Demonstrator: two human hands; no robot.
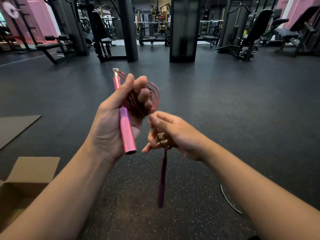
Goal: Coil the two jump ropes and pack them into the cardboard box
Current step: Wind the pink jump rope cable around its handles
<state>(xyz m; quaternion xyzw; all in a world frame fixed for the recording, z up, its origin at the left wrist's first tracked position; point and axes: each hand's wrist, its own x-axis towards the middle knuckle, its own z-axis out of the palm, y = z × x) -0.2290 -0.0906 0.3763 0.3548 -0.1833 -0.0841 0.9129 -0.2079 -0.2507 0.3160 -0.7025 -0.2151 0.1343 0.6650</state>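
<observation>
Left hand grips upright pink handle and coils; right hand pinches cord, second handle hanging down.

No text, label, brand or number can be read anywhere in this view.

You stand on a dark speckled rubber floor. A grey mat lies at your left. Ahead, two black pillars rise between weight benches and machines, with pink walls beyond.
</observation>
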